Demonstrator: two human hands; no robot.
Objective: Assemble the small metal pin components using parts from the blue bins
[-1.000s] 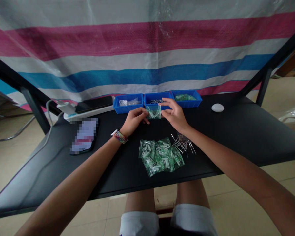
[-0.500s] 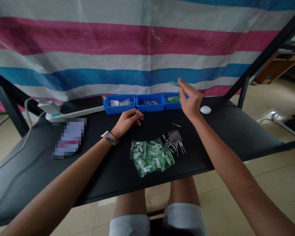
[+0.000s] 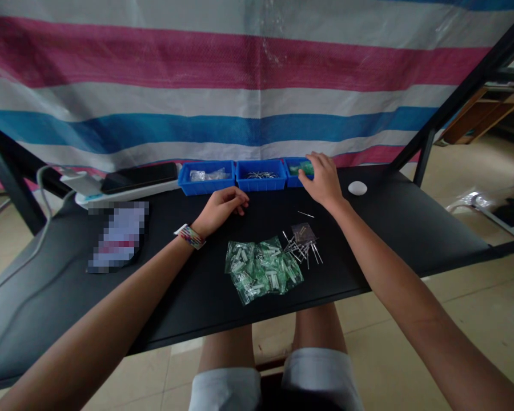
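My right hand reaches over the right blue bin, thumb and fingers apart. Small green plastic bags lie in that bin, partly covered by the hand. My left hand, fingers loosely curled, rests on the black table in front of the middle blue bin, and nothing shows in it. Thin metal pins fill part of the middle bin. Nearer to me is a pile of green plastic bags with small white pieces inside. Beside it, loose metal pins lie around a small clear bag.
The left blue bin holds clear plastic bags. A white power strip with a plug and a dark phone is at the back left, near a blurred-out packet. A white oval object sits at the right. A striped sheet hangs behind.
My right hand has come down from above onto the right bin and its fingers have spread; the green bag it pinched is no longer between them. My left hand has stayed in place.
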